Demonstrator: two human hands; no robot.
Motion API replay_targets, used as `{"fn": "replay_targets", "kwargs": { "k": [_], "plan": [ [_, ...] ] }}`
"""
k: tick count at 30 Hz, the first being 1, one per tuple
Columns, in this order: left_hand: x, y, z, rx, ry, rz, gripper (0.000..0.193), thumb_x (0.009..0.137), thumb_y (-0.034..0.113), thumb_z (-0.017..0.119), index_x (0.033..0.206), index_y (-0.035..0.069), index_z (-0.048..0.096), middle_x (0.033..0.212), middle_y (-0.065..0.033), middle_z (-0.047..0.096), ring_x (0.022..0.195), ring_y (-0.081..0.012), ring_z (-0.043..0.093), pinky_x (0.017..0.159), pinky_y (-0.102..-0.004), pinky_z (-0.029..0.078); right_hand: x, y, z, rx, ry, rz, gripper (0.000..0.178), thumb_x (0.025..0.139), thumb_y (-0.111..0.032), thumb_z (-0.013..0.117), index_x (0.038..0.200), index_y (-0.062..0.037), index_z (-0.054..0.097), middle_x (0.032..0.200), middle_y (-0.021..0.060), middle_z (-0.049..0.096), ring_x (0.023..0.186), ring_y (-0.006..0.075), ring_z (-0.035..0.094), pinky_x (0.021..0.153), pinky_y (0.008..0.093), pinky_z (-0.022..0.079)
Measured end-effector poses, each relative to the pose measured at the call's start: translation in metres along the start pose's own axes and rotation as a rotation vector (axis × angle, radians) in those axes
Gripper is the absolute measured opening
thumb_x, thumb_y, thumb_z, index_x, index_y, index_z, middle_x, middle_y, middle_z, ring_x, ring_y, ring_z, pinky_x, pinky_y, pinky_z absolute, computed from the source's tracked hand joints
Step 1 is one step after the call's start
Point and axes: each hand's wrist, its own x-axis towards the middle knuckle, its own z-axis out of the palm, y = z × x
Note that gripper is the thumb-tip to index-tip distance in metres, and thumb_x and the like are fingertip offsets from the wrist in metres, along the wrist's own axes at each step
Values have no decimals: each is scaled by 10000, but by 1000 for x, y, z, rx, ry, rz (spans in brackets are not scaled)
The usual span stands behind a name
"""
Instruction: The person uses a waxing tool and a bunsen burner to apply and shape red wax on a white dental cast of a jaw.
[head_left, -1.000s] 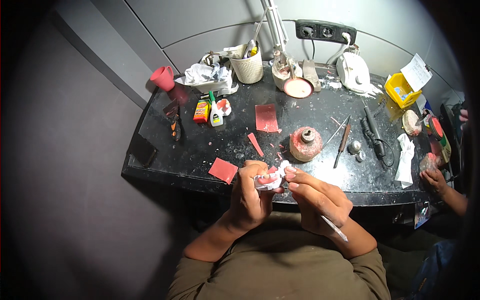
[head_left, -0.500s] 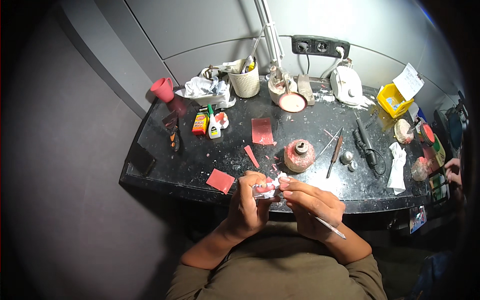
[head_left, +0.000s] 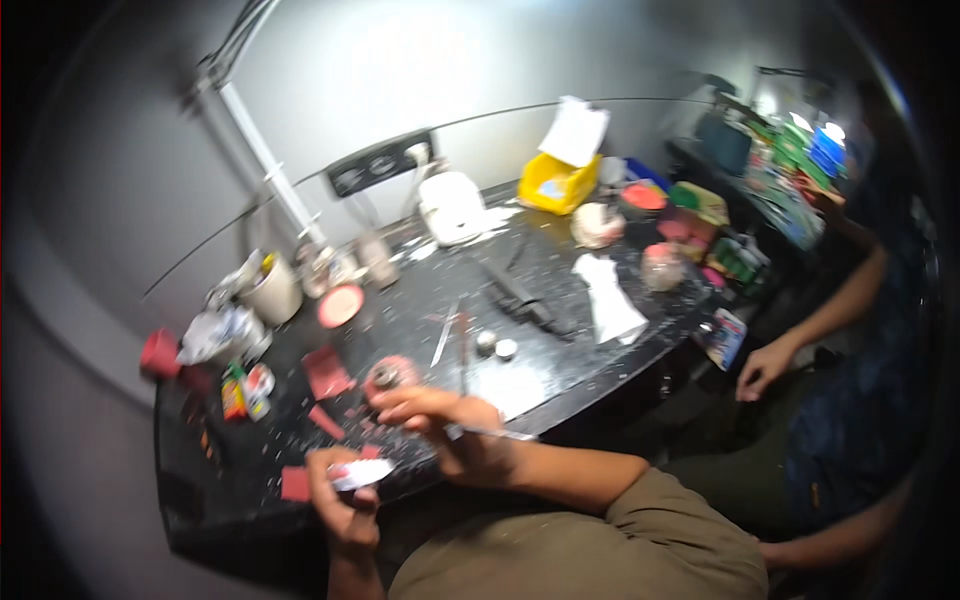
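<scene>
Stage of work: judged as under way and not finished. The white piece [head_left: 364,474] is in hand, not set down, and a pinkish patch shows toward its finger end; blur hides how much of its surface is covered. On the black bench [head_left: 420,305] lie two pink sheets, a farther one [head_left: 328,372] and a nearer one [head_left: 295,484], with a narrow pink strip [head_left: 326,422] and scattered crumbs between them – material evidently cut, with some unused. What remains on the piece itself cannot be determined.

Position: the white piece sits between the thumb and fingers of the left hand [head_left: 342,505], which grips it at the near edge of the bench, just beside the nearer sheet. The right hand [head_left: 450,425] is up and to the right, apart from the piece, and grasps a slim tool [head_left: 495,434] whose rear end points right. Its fingertips overlap the pink-spattered round burner [head_left: 390,374] in view – contact there cannot be confirmed, nor is the tool's working end discernible
</scene>
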Motion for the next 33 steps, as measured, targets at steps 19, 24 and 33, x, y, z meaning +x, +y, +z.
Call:
{"fn": "replay_targets", "kwargs": {
  "k": [19, 24, 33],
  "plan": [
    [19, -46, -27, -427, 141, -41, 496, 787, 125, 644, 1242, 87, 450, 991, -68, 498, 884, -129, 519, 679, -214, 488, -8, 14, -5, -345, -132, -115, 268, 934, -150, 763, 1199, -114, 756, 1590, 252, 444, 1459, 450, 445, 1195, 545, 344],
    [24, -78, -49, -738, 169, -18, 459, 802, 149, 616, 1233, 91, 470, 1038, -124, 526, 719, -161, 497, 526, -271, 432, -16, 31, -5, -366, -116, -147, 324, 905, -192, 786, 1228, -176, 762, 1587, 206, 470, 1467, 427, 436, 1215, 570, 298],
    [30, -93, -67, -822, 183, -55, 396, 938, 209, 574, 1268, -6, 533, 1338, -244, 554, 898, -220, 586, 680, -331, 484, -15, 34, -6, -327, -214, -88, 339, 946, -149, 728, 1285, -138, 730, 1561, 224, 474, 1413, 390, 477, 1141, 531, 333]
  ]
}}
